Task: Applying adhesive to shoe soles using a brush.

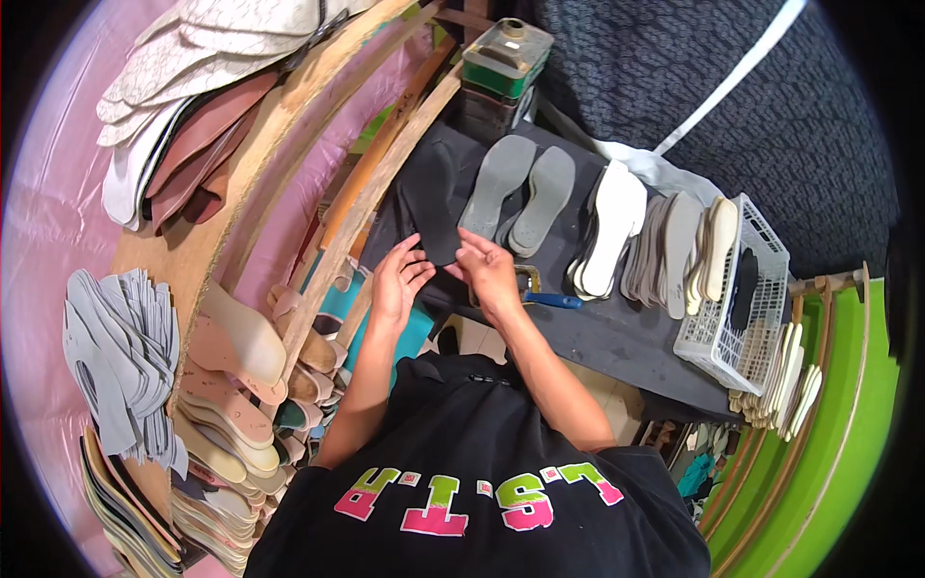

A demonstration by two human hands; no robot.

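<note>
A black insole (pixel 431 197) lies toe-away near the left side of the dark work table, hard to tell from the table's own black. My left hand (pixel 397 287) is at its left edge near the heel, palm turned inward, fingers loosely apart with nothing gripped. On the other side, my right hand (pixel 487 276) has thumb and fingertips pinched at the insole's heel. Just right of it lie grey insoles, one bigger pile (pixel 501 178) and another pile (pixel 545 197). A tool with a blue handle (pixel 553 301) rests by my right wrist.
Further right on the table (pixel 617 337) stand stacks of white insoles (pixel 613 226), grey insoles (pixel 679 241) and cream insoles (pixel 718 250), then a white plastic basket (pixel 701 349). A green metal can (pixel 508 56) is at the back. Wooden shelves (pixel 252 125) with stacked shoe pieces line the left.
</note>
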